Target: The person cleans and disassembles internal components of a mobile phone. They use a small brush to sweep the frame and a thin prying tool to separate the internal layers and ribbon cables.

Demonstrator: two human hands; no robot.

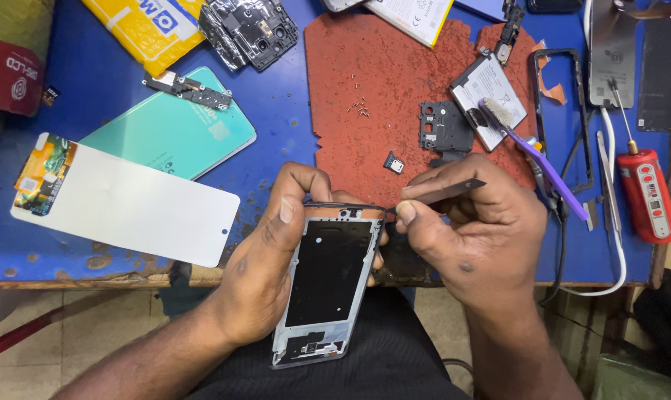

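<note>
My left hand grips a stripped phone frame, silver-edged with a black inner plate, holding it upright over my lap at the bench edge. My right hand pinches a thin dark metal tool, likely tweezers, with its tip at the frame's top right corner. A small black part lies on the worn red mat just beyond my fingers.
On the blue bench: a white display panel, a teal back cover, a purple brush, a red electric screwdriver, a battery, black shields, loose screws, a yellow pouch.
</note>
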